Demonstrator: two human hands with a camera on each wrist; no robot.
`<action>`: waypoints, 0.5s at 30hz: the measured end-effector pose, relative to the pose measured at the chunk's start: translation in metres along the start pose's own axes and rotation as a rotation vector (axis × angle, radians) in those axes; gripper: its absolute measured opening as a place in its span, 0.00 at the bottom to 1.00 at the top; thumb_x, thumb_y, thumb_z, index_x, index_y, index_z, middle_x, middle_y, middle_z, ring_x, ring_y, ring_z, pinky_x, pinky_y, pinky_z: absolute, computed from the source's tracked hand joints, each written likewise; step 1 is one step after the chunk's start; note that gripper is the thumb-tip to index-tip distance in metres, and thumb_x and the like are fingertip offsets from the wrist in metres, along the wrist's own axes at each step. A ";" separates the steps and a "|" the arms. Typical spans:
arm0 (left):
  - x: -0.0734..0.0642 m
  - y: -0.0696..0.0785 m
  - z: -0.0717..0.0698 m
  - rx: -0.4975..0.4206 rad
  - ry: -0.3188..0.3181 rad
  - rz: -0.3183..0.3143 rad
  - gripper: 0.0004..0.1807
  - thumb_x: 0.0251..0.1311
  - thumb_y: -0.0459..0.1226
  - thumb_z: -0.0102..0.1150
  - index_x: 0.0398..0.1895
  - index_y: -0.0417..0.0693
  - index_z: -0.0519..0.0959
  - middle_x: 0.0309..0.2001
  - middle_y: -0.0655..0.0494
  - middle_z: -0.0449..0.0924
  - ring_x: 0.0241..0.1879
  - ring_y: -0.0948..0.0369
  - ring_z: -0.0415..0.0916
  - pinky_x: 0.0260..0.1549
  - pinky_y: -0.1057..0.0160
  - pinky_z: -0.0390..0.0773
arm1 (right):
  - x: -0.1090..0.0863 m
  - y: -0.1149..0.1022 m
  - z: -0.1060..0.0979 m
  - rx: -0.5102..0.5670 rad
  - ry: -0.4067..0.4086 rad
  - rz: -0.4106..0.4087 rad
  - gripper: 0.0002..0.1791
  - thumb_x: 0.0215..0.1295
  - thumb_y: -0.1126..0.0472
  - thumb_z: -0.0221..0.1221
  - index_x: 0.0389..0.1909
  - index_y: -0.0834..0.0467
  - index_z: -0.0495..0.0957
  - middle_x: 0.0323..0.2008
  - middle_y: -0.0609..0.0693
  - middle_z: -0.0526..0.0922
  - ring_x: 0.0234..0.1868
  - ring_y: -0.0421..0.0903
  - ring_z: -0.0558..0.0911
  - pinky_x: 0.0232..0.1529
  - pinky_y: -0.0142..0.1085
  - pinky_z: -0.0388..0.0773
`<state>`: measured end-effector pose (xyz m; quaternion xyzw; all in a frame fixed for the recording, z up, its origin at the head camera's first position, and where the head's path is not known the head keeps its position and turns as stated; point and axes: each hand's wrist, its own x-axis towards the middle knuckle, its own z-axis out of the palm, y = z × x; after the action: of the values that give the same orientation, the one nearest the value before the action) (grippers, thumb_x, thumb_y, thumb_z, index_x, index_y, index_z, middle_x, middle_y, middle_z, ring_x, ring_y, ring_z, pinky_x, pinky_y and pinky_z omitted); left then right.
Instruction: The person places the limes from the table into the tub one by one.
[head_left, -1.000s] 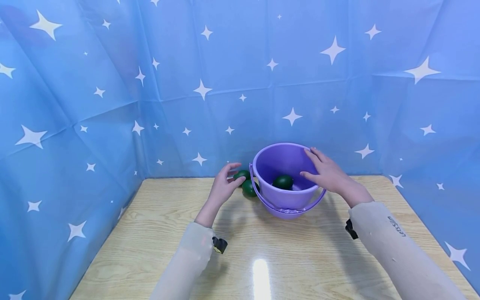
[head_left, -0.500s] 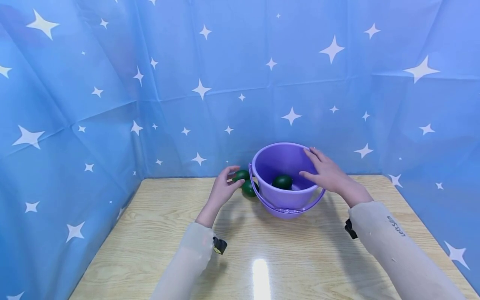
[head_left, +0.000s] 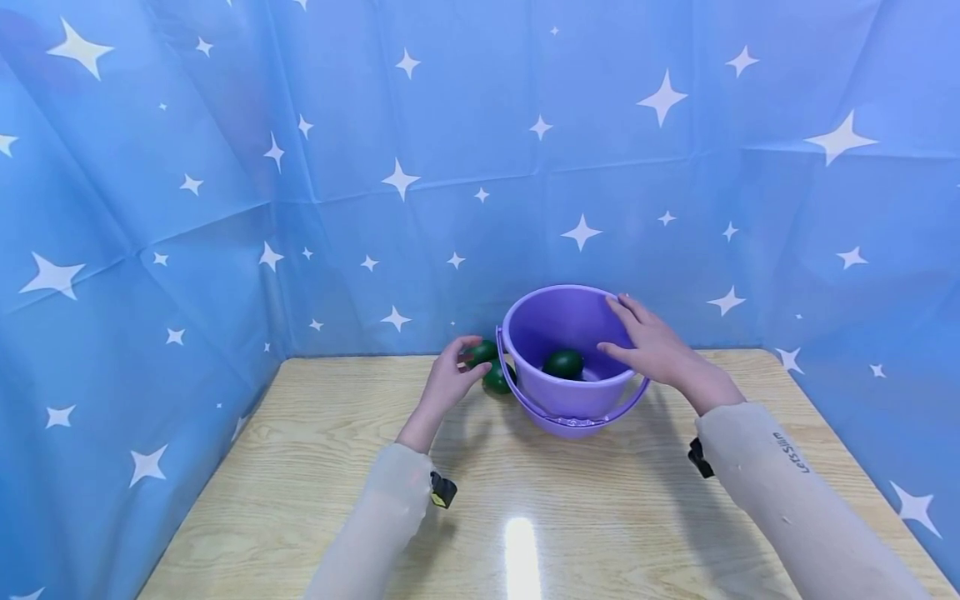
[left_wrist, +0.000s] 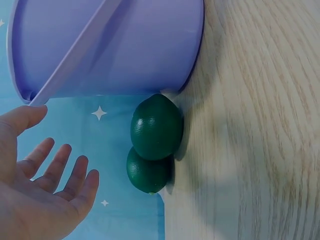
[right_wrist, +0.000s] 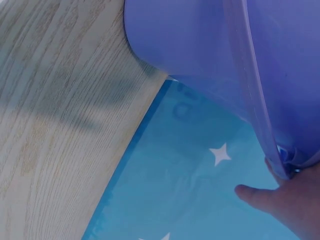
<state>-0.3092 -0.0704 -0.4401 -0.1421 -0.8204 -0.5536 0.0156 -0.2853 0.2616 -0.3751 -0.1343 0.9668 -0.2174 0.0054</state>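
Observation:
A purple bucket [head_left: 573, 400] stands on the table with its handle [head_left: 536, 408] hanging down at the front. One dark green lime [head_left: 563, 364] lies inside it. Beside the bucket's left side are two more limes, the nearer [left_wrist: 157, 127] partly covering the farther [left_wrist: 148, 170]. My left hand [head_left: 446, 379] hovers just left of this pair, fingers loosely bent and thumb apart; in the left wrist view a gap separates it from both. My right hand [head_left: 660, 354] rests at the bucket's right rim, fingers spread, by the handle's hinge in the right wrist view.
The light wooden table [head_left: 315, 467] meets a blue star-patterned curtain [head_left: 420, 225] at the back and on both sides. A bright light reflection [head_left: 522, 554] shows near the front.
My left hand has shifted very slightly down and right, and its fingertips have drawn a little together. The right hand and the bucket stay as they were.

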 end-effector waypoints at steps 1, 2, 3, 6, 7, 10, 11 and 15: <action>0.000 0.000 0.001 0.002 -0.003 -0.005 0.27 0.64 0.34 0.62 0.66 0.41 0.70 0.67 0.42 0.72 0.65 0.39 0.71 0.65 0.42 0.73 | 0.000 0.000 0.000 0.000 -0.001 0.001 0.47 0.72 0.39 0.52 0.80 0.56 0.42 0.79 0.66 0.41 0.77 0.73 0.45 0.71 0.73 0.49; 0.001 -0.001 0.001 0.006 -0.005 -0.008 0.27 0.64 0.34 0.62 0.66 0.41 0.70 0.67 0.42 0.72 0.65 0.39 0.71 0.65 0.43 0.73 | 0.000 0.000 0.000 -0.001 -0.001 0.001 0.47 0.72 0.39 0.52 0.80 0.56 0.42 0.79 0.66 0.41 0.77 0.73 0.45 0.71 0.73 0.49; 0.001 -0.002 0.002 0.007 -0.005 -0.011 0.27 0.64 0.34 0.62 0.66 0.41 0.70 0.67 0.42 0.72 0.65 0.40 0.71 0.65 0.43 0.73 | 0.000 0.000 0.000 -0.001 -0.001 0.002 0.47 0.72 0.39 0.52 0.80 0.56 0.42 0.79 0.66 0.41 0.77 0.73 0.44 0.71 0.73 0.49; 0.003 -0.004 0.003 0.009 -0.008 -0.017 0.28 0.63 0.34 0.63 0.66 0.40 0.70 0.67 0.42 0.72 0.65 0.40 0.71 0.65 0.44 0.73 | 0.001 0.001 0.001 -0.001 0.001 0.002 0.46 0.72 0.41 0.53 0.80 0.56 0.42 0.79 0.65 0.41 0.77 0.73 0.44 0.71 0.73 0.49; 0.003 -0.005 0.004 0.012 -0.010 -0.015 0.28 0.63 0.34 0.63 0.66 0.39 0.70 0.66 0.41 0.72 0.65 0.40 0.71 0.65 0.43 0.73 | 0.001 0.000 0.000 -0.001 0.001 0.002 0.46 0.72 0.41 0.53 0.80 0.56 0.42 0.79 0.65 0.41 0.77 0.73 0.44 0.71 0.73 0.49; 0.004 -0.009 0.005 0.009 -0.019 -0.016 0.29 0.63 0.34 0.63 0.66 0.37 0.69 0.67 0.40 0.72 0.65 0.38 0.70 0.66 0.42 0.72 | 0.001 0.000 0.000 -0.001 0.001 0.001 0.46 0.72 0.41 0.53 0.80 0.56 0.42 0.79 0.66 0.41 0.77 0.73 0.44 0.71 0.73 0.49; 0.005 -0.011 0.006 0.009 -0.021 -0.016 0.29 0.63 0.34 0.63 0.67 0.37 0.69 0.67 0.40 0.72 0.65 0.38 0.70 0.66 0.42 0.72 | 0.000 0.000 0.000 -0.002 0.001 0.001 0.47 0.72 0.41 0.53 0.80 0.56 0.42 0.79 0.66 0.41 0.77 0.73 0.44 0.71 0.73 0.49; 0.006 -0.015 0.008 0.018 -0.030 -0.022 0.30 0.64 0.36 0.64 0.67 0.36 0.69 0.66 0.39 0.72 0.65 0.38 0.70 0.66 0.42 0.72 | 0.000 -0.001 0.000 0.000 0.000 0.002 0.47 0.72 0.40 0.52 0.80 0.56 0.42 0.79 0.66 0.41 0.77 0.73 0.44 0.71 0.73 0.49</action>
<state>-0.3179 -0.0674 -0.4560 -0.1415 -0.8269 -0.5442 -0.0016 -0.2848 0.2608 -0.3741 -0.1335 0.9670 -0.2172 0.0057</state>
